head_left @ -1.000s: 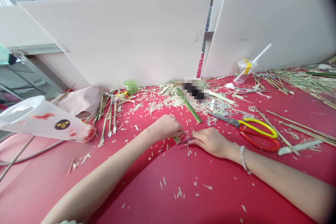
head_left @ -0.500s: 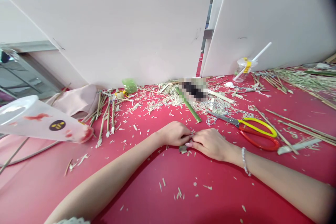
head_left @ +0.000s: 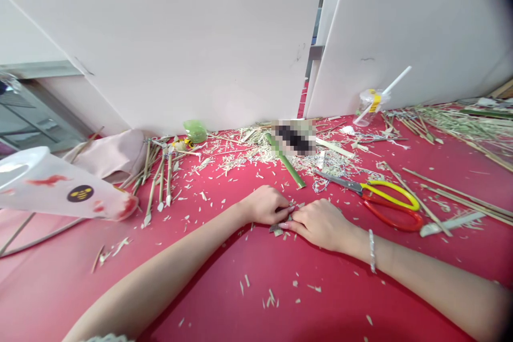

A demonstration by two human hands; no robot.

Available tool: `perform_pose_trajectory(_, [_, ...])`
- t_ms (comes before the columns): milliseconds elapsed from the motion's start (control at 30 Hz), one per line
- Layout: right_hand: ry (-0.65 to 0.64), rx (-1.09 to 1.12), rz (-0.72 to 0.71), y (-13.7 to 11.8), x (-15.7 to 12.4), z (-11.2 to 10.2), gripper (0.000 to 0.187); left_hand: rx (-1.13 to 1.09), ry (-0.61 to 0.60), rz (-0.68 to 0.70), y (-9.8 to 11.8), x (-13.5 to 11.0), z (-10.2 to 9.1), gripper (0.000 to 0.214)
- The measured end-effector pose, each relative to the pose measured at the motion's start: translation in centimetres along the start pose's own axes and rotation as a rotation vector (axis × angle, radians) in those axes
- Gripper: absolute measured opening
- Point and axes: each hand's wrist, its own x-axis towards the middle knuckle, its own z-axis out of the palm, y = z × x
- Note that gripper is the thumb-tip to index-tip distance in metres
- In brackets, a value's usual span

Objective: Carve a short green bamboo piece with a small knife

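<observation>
Red tabletop (head_left: 200,299), near side, is scattered with pale bamboo shavings (head_left: 244,157). Left hand (head_left: 264,204) and right hand (head_left: 320,223) are curled inward, fingertips meeting, grasping a small bamboo offcut (head_left: 276,228) between them. Beyond lies a green bamboo strip (head_left: 286,165), its end near the hands. Steel scissors (head_left: 390,197) with yellow-and-red loop handles lie well apart to the right. Smooth pale panels (head_left: 160,53) stand along the far edge.

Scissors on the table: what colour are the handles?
The scissors have one yellow handle and one red; head view.
</observation>
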Motion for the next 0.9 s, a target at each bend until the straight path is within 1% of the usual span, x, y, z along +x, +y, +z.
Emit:
perform_pose_trajectory(100, [-0.023,-0.030,-0.010,-0.2,-0.1,-0.4,0.054,0.010,-0.004,0.010,-0.1,0.1,0.0,0.040])
perform_pose_trajectory(233, [-0.022,-0.060,-0.051,-0.4,-0.1,-0.7,0.056,0.016,-0.006,0.022,-0.1,0.1,0.0,0.041])
perform_pose_trajectory(467, [-0.039,-0.057,-0.123,0.0,0.2,-0.8,0.059,0.018,-0.006,0.042,-0.1,0.1,0.1,0.039])
perform_pose_trajectory(600, [-0.046,-0.055,-0.109,0.0,0.2,-1.0,0.061,0.023,-0.014,0.058,-0.2,0.1,0.2,0.035])
perform_pose_trajectory(767, [-0.098,-0.067,-0.068,-0.3,0.3,-1.6,0.059,0.023,-0.018,0.059,-0.3,0.0,0.3,0.032])
perform_pose_trajectory(900, [-0.130,-0.085,-0.064,-0.4,0.4,-2.1,0.059,0.011,-0.020,0.053,-0.4,0.0,0.3,0.031])
